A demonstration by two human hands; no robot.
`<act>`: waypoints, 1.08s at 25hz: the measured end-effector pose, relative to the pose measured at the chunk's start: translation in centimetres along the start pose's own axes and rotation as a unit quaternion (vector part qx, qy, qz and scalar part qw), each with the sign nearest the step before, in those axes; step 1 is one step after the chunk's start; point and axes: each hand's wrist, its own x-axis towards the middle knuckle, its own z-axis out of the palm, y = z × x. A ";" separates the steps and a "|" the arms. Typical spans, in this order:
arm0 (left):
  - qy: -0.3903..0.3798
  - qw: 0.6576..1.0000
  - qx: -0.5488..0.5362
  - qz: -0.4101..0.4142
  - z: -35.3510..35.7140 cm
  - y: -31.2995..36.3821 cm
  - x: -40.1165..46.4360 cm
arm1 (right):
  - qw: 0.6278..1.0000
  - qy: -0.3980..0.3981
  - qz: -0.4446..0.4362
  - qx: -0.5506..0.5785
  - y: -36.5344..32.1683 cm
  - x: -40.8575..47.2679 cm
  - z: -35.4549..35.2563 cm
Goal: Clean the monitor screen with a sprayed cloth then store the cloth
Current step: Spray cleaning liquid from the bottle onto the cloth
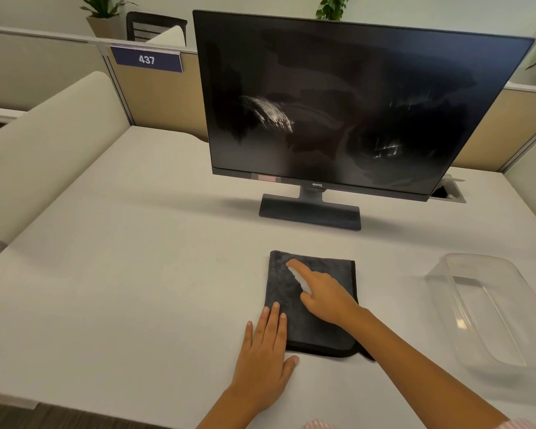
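Grey cloth (310, 305), one; two hands.

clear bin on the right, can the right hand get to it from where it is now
Probably yes: bare desk lies between the right hand and the clear bin, though it grips a small spray bottle.

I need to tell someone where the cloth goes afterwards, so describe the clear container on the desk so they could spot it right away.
Start at the monitor standing at the back of the white desk. Come forward and to the right, past the dark grey cloth: the clear container sits near the desk's right edge. It is a see-through rectangular plastic tub with rounded corners, the only transparent thing there.
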 end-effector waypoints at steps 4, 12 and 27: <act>0.006 1.000 0.004 -0.003 0.2 0.0 -0.1 | 1.000 -0.018 -0.013 -0.013 0.0 -0.3 -0.2; -0.005 1.000 -0.005 -0.004 0.3 0.1 0.1 | 1.000 0.016 -0.009 -0.008 -0.6 1.6 -1.1; -0.003 1.000 -0.003 -0.004 -0.1 0.2 0.0 | 0.998 0.025 0.051 0.010 -0.3 3.9 -2.1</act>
